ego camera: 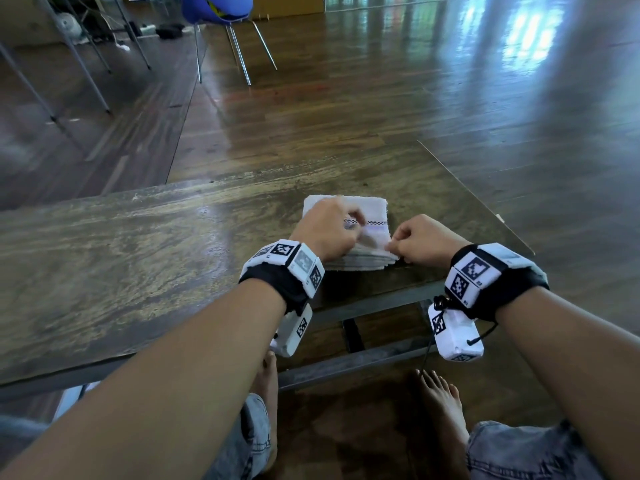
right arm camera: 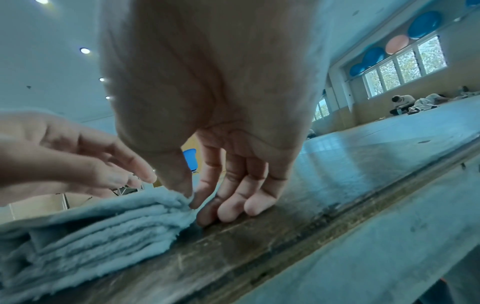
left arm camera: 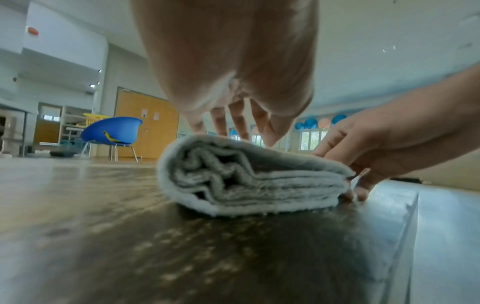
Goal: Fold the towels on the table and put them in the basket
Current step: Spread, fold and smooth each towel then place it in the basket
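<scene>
A white towel (ego camera: pixel 374 209) with a checked band lies folded into a thick square near the front right corner of the wooden table (ego camera: pixel 138 254). My left hand (ego camera: pixel 325 230) rests on top of it, fingers fairly straight. In the left wrist view these fingers (left arm camera: pixel 241 127) reach down onto the towel (left arm camera: pixel 246 181), whose stacked layers face the camera. My right hand (ego camera: pixel 415 242) is at the near right corner. Its thumb and forefinger (right arm camera: pixel 192 195) pinch the top layers of the towel (right arm camera: pixel 91 230), and its other fingers touch the tabletop. No basket shows on the table.
The table's right edge (ego camera: pixel 485 209) runs close beside my right hand. A long stretch of bare tabletop lies to the left. A blue chair (ego camera: pixel 216 8) with something yellow on it stands on the wooden floor beyond. Far off, people (right arm camera: pixel 415 102) lie on the floor.
</scene>
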`<state>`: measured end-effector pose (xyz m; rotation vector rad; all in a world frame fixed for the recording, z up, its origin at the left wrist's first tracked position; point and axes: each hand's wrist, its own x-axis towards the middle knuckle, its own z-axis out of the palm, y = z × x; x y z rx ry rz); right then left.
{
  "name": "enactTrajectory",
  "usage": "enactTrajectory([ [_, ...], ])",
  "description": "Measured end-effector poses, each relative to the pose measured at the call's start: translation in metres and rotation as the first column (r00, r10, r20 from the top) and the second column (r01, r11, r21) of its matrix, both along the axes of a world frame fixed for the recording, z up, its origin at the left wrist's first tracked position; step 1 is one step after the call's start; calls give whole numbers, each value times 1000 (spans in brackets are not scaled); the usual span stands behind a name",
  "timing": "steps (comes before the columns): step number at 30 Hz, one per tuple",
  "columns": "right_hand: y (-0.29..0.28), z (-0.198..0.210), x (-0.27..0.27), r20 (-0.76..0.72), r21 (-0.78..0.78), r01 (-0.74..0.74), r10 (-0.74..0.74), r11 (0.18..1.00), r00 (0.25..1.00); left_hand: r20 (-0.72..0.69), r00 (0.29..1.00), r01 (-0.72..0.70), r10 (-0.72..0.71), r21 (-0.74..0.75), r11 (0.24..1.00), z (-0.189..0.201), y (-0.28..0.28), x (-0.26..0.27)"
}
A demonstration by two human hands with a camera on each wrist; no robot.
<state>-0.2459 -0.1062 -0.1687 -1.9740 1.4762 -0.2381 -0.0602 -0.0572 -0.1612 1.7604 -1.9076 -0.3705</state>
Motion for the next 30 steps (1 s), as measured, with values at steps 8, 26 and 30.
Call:
enactTrajectory([
  [8, 7, 15, 12, -222, -74, 83, -97, 994, 970, 272, 962, -100, 13, 309, 946, -29, -1, 22],
  [26, 26, -31, 53, -307, -261, -339, 256, 904, 917, 169, 986, -58, 8, 289, 956, -34, 0, 19],
  [30, 23, -37, 51, -248, -250, -266, 204, 931, 947, 232, 973, -69, -9, 324, 943, -49, 0, 24],
])
